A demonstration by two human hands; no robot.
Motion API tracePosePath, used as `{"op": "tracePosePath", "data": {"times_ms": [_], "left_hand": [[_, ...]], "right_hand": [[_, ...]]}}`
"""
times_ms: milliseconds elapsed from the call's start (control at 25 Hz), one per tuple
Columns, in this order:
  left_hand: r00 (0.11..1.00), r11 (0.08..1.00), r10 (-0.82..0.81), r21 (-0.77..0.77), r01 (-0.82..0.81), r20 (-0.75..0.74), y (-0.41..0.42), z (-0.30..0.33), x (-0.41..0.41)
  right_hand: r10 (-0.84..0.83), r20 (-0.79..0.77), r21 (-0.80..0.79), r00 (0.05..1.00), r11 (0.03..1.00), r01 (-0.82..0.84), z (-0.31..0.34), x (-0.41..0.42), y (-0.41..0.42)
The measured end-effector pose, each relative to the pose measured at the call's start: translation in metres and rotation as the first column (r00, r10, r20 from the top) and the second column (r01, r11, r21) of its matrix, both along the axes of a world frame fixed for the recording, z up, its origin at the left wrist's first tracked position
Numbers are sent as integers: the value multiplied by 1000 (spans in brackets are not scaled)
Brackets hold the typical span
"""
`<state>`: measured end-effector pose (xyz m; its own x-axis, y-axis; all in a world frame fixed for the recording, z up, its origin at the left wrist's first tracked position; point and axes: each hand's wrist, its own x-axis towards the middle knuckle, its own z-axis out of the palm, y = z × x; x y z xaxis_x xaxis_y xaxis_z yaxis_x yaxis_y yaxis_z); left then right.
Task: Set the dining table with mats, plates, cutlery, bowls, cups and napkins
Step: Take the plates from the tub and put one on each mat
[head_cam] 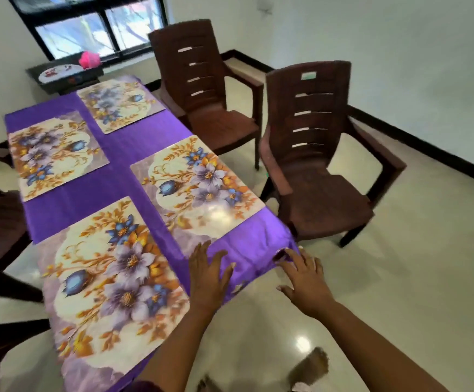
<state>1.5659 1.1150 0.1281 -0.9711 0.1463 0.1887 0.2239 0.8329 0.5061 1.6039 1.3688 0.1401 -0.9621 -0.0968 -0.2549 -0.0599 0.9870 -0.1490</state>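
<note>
**Four floral mats on a purple-clothed dining table**

Left hand (208, 274) lies flat, fingers spread, on the purple tablecloth (111, 190) near the table's corner, touching the edge of the near-right mat (199, 188). Right hand (305, 275), fingers extended and holding nothing, touches the cloth's hanging corner. The nearest mat (108, 281) overhangs the table edge. Two further mats (56, 154) (120, 104) lie beyond. Two brown plastic chairs (314, 154) (201, 80) stand on the right side
</note>
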Motion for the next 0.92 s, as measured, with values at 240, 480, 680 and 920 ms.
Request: {"op": "tracePosePath", "data": {"times_ms": [240, 480, 680, 920], "left_hand": [[989, 990, -138, -13, 139, 56, 173, -4, -42], [965, 968, -249, 65, 244, 80, 347, 3, -72], [924, 922, -380, -64, 382, 34, 455, 16, -118], [915, 912, -402, -70, 404, 38, 584, -3, -198]], "right_hand": [[-42, -8, 144, 999, 989, 42, 19, 4, 181], [-182, 42, 239, 982, 957, 167, 33, 17, 355], [-362, -30, 156, 932, 919, 362, 25, 6, 457], [-387, -5, 107, 922, 916, 386, 11, -77, 576]]}}
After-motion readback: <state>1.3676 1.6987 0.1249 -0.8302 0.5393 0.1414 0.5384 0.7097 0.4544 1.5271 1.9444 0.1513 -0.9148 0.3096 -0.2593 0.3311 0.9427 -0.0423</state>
